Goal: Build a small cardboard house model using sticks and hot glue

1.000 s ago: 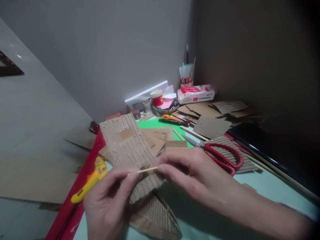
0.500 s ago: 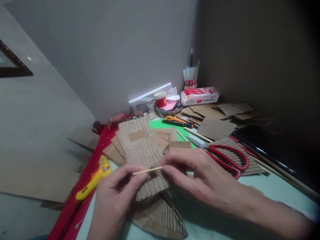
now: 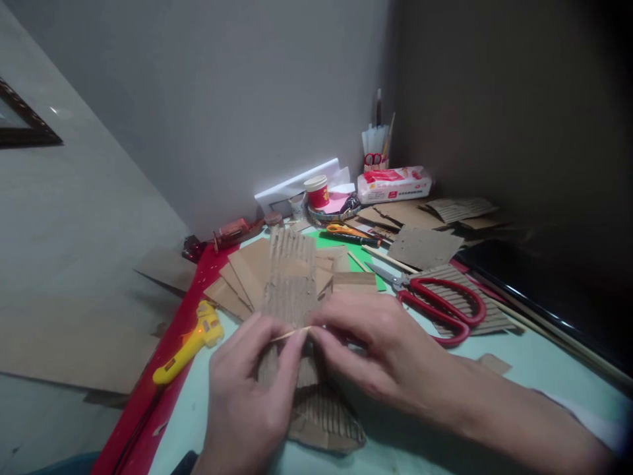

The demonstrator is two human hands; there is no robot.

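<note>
My left hand [image 3: 252, 389] and my right hand [image 3: 376, 346] meet over the middle of the table, both closed in a pinch. Between their fingertips runs a short, thin wooden stick [image 3: 283, 336]. Part of it hides behind my left thumb. Just behind and below the stick is a long piece of corrugated cardboard [image 3: 289, 290] with exposed ridges; whether my fingers also grip it I cannot tell. A rounded, ridged cardboard piece [image 3: 326, 415] shows beneath my hands, and how it joins the long piece is hidden.
Left lies a yellow glue gun [image 3: 195, 343] with a small orange light. Red-handled scissors [image 3: 435, 303] rest at right, by a black flat device [image 3: 554, 303]. Cardboard strips [image 3: 232, 290], a green sheet [image 3: 366, 254], a red paper cup [image 3: 317, 191] and a tissue pack [image 3: 395, 185] stand beyond.
My hands have drawn closer together, and the left thumb now covers more of the stick. The long cardboard behind them has turned to a more upright angle.
</note>
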